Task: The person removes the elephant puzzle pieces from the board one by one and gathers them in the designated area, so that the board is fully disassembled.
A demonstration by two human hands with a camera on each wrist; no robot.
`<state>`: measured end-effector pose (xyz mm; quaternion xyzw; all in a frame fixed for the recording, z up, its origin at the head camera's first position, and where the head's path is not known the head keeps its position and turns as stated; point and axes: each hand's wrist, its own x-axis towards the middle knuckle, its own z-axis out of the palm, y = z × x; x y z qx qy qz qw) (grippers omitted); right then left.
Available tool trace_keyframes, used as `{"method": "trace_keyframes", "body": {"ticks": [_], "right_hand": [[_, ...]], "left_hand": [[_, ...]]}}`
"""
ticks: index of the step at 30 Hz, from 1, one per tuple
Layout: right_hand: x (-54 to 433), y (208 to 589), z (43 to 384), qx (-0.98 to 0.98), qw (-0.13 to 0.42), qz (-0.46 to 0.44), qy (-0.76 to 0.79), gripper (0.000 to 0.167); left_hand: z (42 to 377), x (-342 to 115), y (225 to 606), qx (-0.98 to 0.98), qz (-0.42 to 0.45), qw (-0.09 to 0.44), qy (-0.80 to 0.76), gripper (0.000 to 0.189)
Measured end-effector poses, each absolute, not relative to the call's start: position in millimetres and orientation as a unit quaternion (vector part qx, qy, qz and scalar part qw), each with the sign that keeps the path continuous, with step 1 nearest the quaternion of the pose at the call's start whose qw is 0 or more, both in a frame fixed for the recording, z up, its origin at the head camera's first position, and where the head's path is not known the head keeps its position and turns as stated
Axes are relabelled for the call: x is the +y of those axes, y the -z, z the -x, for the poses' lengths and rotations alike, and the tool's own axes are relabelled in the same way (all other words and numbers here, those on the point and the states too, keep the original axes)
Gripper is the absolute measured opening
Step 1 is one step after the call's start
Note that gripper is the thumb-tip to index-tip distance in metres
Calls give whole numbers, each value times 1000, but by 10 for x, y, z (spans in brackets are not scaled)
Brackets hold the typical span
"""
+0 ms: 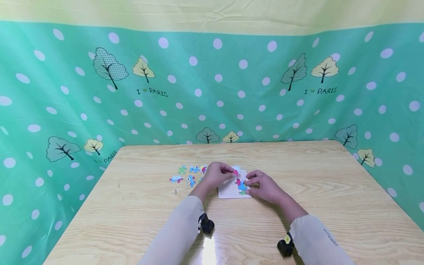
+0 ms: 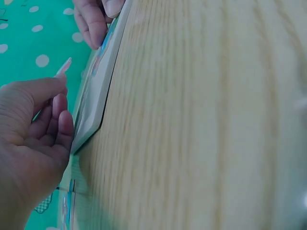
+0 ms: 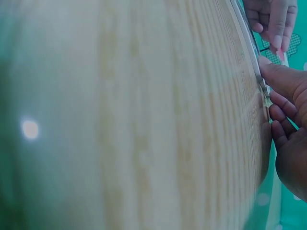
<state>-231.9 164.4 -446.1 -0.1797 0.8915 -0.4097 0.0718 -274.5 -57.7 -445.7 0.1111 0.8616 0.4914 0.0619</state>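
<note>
A white jigsaw puzzle board (image 1: 226,191) lies flat on the table. Along its right part sits a strip of fitted pieces (image 1: 242,186) in blue, red and green. My left hand (image 1: 216,174) is over the board's upper left, pinching a small pink-and-white puzzle piece (image 2: 64,67) between thumb and fingertips; the piece is raised above the board in the left wrist view. At the board's right edge, my right hand (image 1: 265,187) holds the board, its thumb (image 3: 274,72) along the near side and its other fingers curled at the border.
Several loose puzzle pieces (image 1: 191,180) are spread left of the board, some partly behind the left hand. A tiny object (image 1: 176,191) lies nearer on the wooden table (image 1: 132,221). A green dotted curtain (image 1: 212,73) hangs behind and at both sides.
</note>
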Motion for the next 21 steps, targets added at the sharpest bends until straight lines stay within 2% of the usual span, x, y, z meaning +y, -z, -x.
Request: {"method": "trace_keyframes", "body": {"ticks": [21], "right_hand": [[1627,4457,2299,891,68,174,413,32]], "left_hand": [[2641,-818,4398,823,-104,61,-556,11]]}}
